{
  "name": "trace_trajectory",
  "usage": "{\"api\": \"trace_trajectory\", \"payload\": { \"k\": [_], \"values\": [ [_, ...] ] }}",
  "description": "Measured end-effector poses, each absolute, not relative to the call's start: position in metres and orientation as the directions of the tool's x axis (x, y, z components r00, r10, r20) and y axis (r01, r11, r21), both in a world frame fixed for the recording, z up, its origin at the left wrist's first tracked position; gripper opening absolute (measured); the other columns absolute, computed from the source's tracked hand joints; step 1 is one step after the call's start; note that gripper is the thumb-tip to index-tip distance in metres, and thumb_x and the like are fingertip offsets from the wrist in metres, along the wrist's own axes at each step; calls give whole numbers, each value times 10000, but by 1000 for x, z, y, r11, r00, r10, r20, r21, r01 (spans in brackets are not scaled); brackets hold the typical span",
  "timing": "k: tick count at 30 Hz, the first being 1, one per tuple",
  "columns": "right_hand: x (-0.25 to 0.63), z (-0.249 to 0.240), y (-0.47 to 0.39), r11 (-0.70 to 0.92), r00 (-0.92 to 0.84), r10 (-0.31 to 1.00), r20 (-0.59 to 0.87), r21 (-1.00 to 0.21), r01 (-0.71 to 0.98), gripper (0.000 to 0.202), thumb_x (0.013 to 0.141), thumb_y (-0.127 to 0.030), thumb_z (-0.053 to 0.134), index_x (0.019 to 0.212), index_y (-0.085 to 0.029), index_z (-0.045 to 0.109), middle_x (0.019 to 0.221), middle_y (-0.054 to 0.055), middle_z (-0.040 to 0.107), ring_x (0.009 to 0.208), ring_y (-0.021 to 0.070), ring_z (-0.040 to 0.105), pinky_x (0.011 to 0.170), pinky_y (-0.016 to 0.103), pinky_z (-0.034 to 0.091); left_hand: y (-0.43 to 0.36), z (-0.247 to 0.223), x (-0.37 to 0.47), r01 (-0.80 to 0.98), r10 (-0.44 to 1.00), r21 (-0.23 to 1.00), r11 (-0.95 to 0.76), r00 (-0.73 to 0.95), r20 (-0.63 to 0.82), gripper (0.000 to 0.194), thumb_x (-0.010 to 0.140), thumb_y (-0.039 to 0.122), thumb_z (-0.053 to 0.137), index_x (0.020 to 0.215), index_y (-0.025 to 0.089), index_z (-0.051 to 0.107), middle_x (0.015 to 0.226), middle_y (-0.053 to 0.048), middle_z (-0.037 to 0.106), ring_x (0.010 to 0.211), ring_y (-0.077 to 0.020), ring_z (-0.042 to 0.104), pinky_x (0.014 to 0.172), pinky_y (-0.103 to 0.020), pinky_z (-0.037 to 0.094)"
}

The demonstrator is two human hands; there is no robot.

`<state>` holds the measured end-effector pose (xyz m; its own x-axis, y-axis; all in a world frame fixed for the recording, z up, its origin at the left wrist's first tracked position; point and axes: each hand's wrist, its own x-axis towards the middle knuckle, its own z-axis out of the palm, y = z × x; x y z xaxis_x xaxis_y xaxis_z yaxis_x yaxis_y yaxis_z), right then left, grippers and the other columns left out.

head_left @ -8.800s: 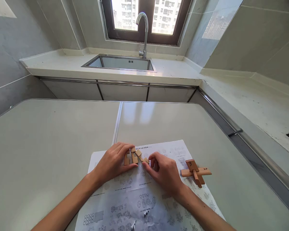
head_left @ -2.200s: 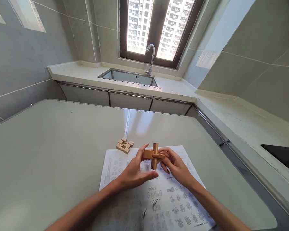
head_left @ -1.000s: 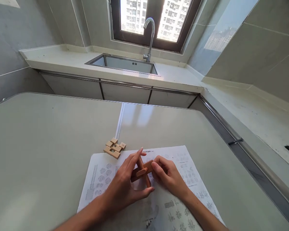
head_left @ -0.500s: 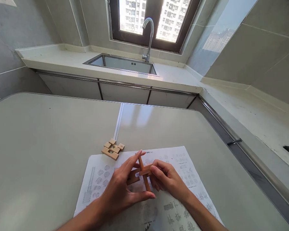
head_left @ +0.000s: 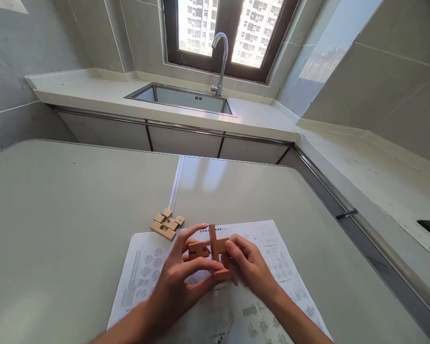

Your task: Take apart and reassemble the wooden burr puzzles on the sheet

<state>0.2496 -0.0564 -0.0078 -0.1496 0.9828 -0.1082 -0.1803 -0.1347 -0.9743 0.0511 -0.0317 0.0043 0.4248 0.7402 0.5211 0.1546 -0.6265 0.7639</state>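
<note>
Reddish-brown wooden puzzle pieces (head_left: 219,245), crossed and fitted into one another, are held up between both hands over a printed sheet. My left hand (head_left: 177,274) grips them from the left, fingers curled around the pieces and thumb below. Pinched between thumb and fingers of my right hand (head_left: 249,263) is the right end of a flat piece. One piece on the left has a notch and a dark mark. Fingers hide parts of the pieces. The printed sheet (head_left: 139,306), with small diagrams of puzzle shapes, lies beneath.
Beyond the sheet's upper left corner, a lighter wooden interlocking puzzle (head_left: 166,224) lies on the pale table (head_left: 57,229). Past the table's far edge are a counter (head_left: 82,91), a sink (head_left: 179,98) and a tap (head_left: 222,62) under a window.
The wooden pieces have been turned: the slanted bar now stands more upright, and a block end shows at the bottom. My left fingers have shifted around them.
</note>
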Motion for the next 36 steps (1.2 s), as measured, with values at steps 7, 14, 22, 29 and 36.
{"api": "trace_trajectory", "payload": {
  "k": [7,14,22,29,36],
  "values": [
    [250,-5,-53,-88,19,995,-94,-977,-193,435,1018,-599,581,865,-192,598,779,34,723,508,121,615,494,253,508,-32,3,50,134,792,834,-536,422,441,71,891,221,809,918,287,810,1585,-34,403,1242,-268,658,935,-415,684],
    [256,-9,-46,-82,169,975,-145,-940,-330,379,996,-562,629,909,-193,635,1069,118,772,736,189,734,526,264,532,-28,6,49,265,779,761,-592,431,456,57,950,213,711,952,255,749,1469,-88,560,1179,-253,667,1001,-428,613],
    [262,-6,-42,-112,142,969,-204,-867,-485,344,952,-501,696,871,-196,560,1210,126,753,682,170,753,364,184,409,-14,-3,41,405,724,619,-673,531,439,144,1017,201,547,1125,222,638,926,-39,785,830,-200,754,740,-298,613],
    [263,-7,-44,-141,82,974,-209,-855,-500,330,958,-508,671,943,-184,608,1091,101,761,554,119,672,335,177,400,-7,-10,39,523,725,505,-686,548,417,421,1062,230,446,1477,224,518,1070,-83,776,944,-236,744,838,-353,610],
    [265,-6,-43,-141,64,976,-208,-827,-544,369,950,-562,653,870,-207,593,781,26,729,412,86,544,304,179,319,-5,-9,38,546,689,423,-723,607,395,418,1054,171,421,1434,235,584,932,-49,704,871,-232,673,835,-377,560]
  ]
}}
